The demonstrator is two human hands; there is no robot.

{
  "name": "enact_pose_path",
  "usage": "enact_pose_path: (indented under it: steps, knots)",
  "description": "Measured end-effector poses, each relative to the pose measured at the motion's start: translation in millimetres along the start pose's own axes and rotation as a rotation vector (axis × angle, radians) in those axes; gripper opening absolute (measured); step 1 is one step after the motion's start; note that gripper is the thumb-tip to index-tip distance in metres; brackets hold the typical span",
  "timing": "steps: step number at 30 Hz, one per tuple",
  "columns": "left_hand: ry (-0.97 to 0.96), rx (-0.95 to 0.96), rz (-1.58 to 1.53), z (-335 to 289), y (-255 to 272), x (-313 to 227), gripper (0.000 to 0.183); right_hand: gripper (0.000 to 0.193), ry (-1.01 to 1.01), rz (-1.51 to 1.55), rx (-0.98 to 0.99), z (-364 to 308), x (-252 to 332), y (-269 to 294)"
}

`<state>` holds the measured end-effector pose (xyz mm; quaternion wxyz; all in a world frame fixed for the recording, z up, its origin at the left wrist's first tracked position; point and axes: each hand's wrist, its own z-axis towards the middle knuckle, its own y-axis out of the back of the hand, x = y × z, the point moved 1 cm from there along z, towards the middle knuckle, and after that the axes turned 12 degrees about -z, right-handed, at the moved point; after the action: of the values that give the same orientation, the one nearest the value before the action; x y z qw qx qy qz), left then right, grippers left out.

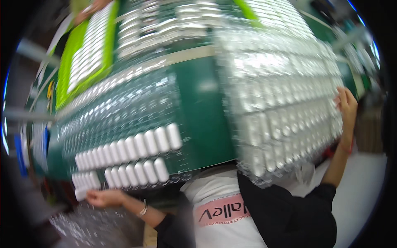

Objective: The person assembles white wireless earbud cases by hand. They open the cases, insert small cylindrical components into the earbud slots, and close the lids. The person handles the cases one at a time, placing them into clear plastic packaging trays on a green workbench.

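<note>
A clear plastic tray (124, 120) with many small pockets lies on the green table (202, 115); two rows of white capsule-shaped pieces (136, 144) fill its near edge. My left hand (101, 198) grips the tray's near left corner, by the white pieces. On the right, a large clear tray (277, 95) full of white pieces sits tilted and blurred. My right hand (346, 107) holds its right edge, fingers curled over the rim.
A bright green tray (68, 74) with rows of white pieces lies at the far left, another person's hand (89, 10) at its far end. More filled clear trays (165, 25) sit farther back. Empty clear trays (82, 225) lie low at my left.
</note>
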<state>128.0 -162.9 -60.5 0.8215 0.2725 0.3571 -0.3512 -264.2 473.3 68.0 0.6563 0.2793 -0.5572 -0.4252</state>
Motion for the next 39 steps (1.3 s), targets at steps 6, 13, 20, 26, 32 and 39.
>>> enact_pose_path:
  steps: [6, 13, 20, 26, 32, 39]
  knots:
    - [-0.493, 0.240, -0.242, -4, 35, -98, 0.033, 0.027, 0.024, -0.115, 0.006, -21, -20, 22]
    - [-0.442, 0.984, -0.592, -68, 25, -190, 0.031, 0.020, 0.024, -0.530, 0.043, -37, -31, 7]
    - [-0.537, 1.301, -0.382, -77, 16, -195, 0.043, 0.016, 0.286, -0.520, -0.051, -23, -49, 4]
    - [-0.210, 1.556, -0.596, -82, -7, -173, 0.035, 0.013, 0.129, 0.127, 0.275, -7, 83, -6]
    - [0.083, 1.469, -0.625, -105, -24, -201, 0.029, 0.021, 0.634, 0.644, 0.711, -31, 230, -104]
    - [0.310, 1.469, -0.763, -112, -8, -200, 0.038, 0.021, 0.807, 0.802, 1.117, -89, 333, -180]
